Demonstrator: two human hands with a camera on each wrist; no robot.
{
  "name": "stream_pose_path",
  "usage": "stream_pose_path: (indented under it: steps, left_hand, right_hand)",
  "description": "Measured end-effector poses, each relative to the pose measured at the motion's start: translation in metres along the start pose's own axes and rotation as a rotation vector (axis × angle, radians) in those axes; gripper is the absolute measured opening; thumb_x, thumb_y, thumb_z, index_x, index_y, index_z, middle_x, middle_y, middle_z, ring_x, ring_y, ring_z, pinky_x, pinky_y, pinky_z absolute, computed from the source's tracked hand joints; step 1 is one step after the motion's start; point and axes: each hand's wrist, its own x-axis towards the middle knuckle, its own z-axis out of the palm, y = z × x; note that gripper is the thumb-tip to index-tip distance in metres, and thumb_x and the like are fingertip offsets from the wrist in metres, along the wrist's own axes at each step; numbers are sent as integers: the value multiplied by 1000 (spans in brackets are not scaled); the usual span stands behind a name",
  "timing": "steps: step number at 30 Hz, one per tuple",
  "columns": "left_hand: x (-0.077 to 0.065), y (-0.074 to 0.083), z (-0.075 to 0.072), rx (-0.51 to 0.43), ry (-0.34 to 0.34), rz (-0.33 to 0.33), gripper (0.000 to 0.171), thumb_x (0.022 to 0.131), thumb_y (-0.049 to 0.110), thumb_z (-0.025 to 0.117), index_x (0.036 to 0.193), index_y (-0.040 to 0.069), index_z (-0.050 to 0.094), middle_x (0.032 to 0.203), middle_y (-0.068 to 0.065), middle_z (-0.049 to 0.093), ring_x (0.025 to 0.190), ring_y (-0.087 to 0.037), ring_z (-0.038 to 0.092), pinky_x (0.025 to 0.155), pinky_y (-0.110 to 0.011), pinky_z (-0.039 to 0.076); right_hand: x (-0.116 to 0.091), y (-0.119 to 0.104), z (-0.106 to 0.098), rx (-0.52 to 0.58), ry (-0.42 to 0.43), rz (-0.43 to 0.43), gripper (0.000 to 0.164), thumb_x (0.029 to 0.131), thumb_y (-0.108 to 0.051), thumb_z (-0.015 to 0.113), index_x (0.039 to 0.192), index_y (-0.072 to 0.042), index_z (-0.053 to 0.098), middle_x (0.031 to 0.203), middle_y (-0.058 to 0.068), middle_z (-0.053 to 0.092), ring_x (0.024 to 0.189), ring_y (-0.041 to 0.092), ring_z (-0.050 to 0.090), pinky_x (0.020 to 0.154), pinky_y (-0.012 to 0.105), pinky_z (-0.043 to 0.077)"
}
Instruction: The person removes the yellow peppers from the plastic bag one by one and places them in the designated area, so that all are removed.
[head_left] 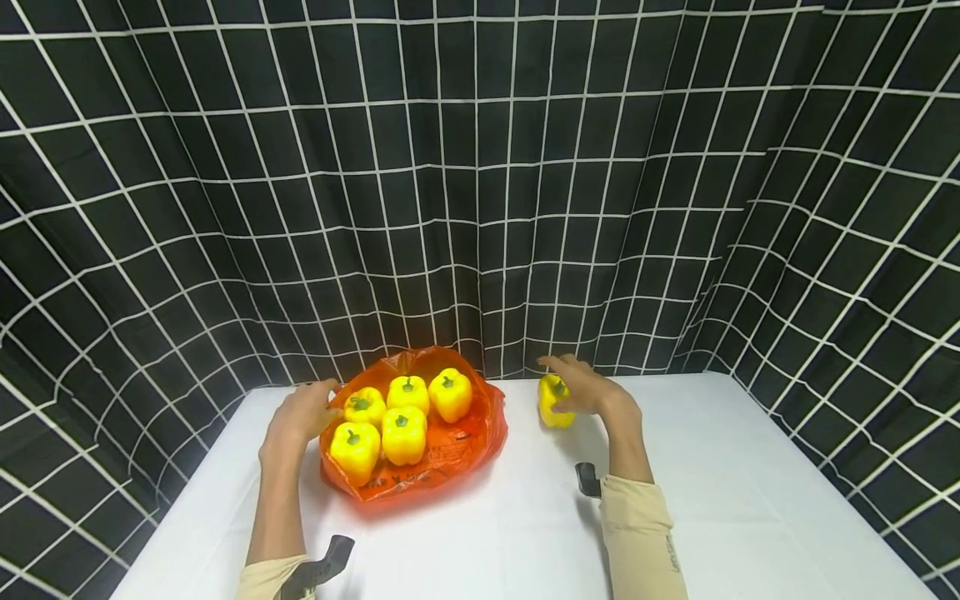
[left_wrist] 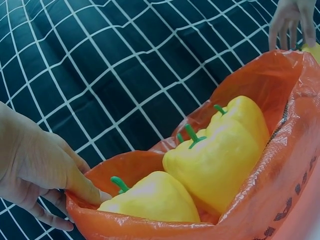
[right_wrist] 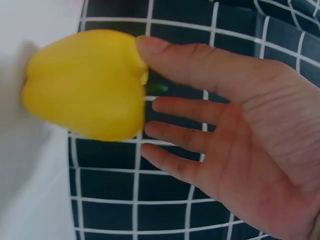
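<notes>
An orange-red plastic bag (head_left: 483, 437) lies wide-mouthed at the left of the table, with several yellow bell peppers (head_left: 405, 435) inside, their green stems showing. At its left rim my left hand (head_left: 296, 417) pinches the plastic; in the left wrist view the thumb (left_wrist: 90, 192) is inside the bag and the fingers are outside. A single yellow bell pepper (head_left: 553, 408) stands on the table to the right of the bag. My right hand (head_left: 588, 390) reaches over it, the thumb (right_wrist: 165, 55) at its top edge and the other fingers extended close to its stem.
The white tabletop (head_left: 487, 542) ends at the back against a black curtain (head_left: 487, 183) with a white grid, which also runs along both sides. Dark straps (head_left: 318, 571) stick out from both wrists, over beige sleeves (head_left: 641, 533).
</notes>
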Motion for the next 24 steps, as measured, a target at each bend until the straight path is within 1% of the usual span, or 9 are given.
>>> stream_pose_path:
  steps: [3, 7, 8, 10, 14, 17, 19, 21, 24]
  left_hand:
    - [-1, 1, -1, 4, 5, 12, 44, 96, 13, 72, 136, -1, 61, 123, -27, 69, 110, -45, 64, 100, -65, 52]
    - [-2, 2, -2, 9, 4, 22, 44, 96, 13, 72, 136, -1, 62, 122, -27, 70, 108, -45, 65, 99, -65, 53]
    - [-2, 2, -1, 8, 2, 21, 44, 96, 13, 72, 136, -1, 61, 123, -27, 69, 109, -45, 65, 99, -65, 53]
    - [-2, 1, -1, 6, -2, 17, 44, 96, 13, 72, 136, -1, 61, 123, -27, 69, 109, -45, 65, 99, -65, 53]
    - [-1, -2, -1, 1, -6, 12, 44, 96, 13, 72, 136, -1, 61, 123, -27, 69, 108, -43, 65, 100, -65, 53]
    - [-1, -2, -1, 0, 3, 20, 43, 96, 13, 72, 135, -1, 62, 120, -26, 70, 105, -41, 65, 99, -64, 53]
    - [-1, -2, 0, -2, 5, 16, 43, 96, 13, 73, 135, -1, 62, 120, -25, 70, 104, -40, 65, 99, -63, 54]
    - [-1, -2, 0, 1, 12, 17, 43, 96, 13, 73, 135, 0, 62, 119, -24, 71, 103, -39, 65, 99, -63, 54]
    - [-1, -2, 1, -7, 15, 12, 43, 96, 13, 73, 136, 0, 62, 119, -24, 71, 103, -39, 65, 100, -63, 54]
  right_hand:
    - [-2, -10, -3, -16, 30, -62, 77, 93, -15, 77, 160, -16, 39, 158, 23, 43, 146, 45, 43, 115, 66, 42]
    - [-8, -33, -7, -19, 91, -184, 71, 97, -17, 72, 159, -10, 39, 163, 27, 37, 150, 49, 39, 119, 66, 38]
    - [-9, -40, -7, -19, 109, -214, 69, 98, -17, 71, 159, -9, 39, 163, 26, 38, 150, 49, 38, 119, 66, 38]
    - [-10, -55, -6, -26, 149, -280, 67, 98, -17, 71, 158, -8, 41, 161, 24, 42, 148, 46, 43, 119, 62, 41]
    - [-4, -86, 6, -37, 208, -403, 61, 100, -16, 69, 155, -5, 46, 154, 18, 51, 142, 37, 52, 118, 51, 45]
    - [5, -109, 21, -60, 237, -470, 53, 100, -13, 68, 150, -4, 52, 150, 16, 55, 137, 33, 57, 117, 46, 48]
    - [12, -121, 36, -103, 242, -496, 50, 100, -12, 68, 147, -3, 55, 149, 15, 57, 137, 32, 57, 117, 45, 48]
    - [19, -130, 51, -165, 237, -495, 49, 100, -12, 68, 147, -4, 55, 152, 17, 55, 140, 33, 55, 118, 47, 46]
    - [28, -137, 71, -292, 216, -443, 53, 100, -13, 67, 150, -5, 52, 156, 21, 51, 147, 37, 49, 120, 49, 44]
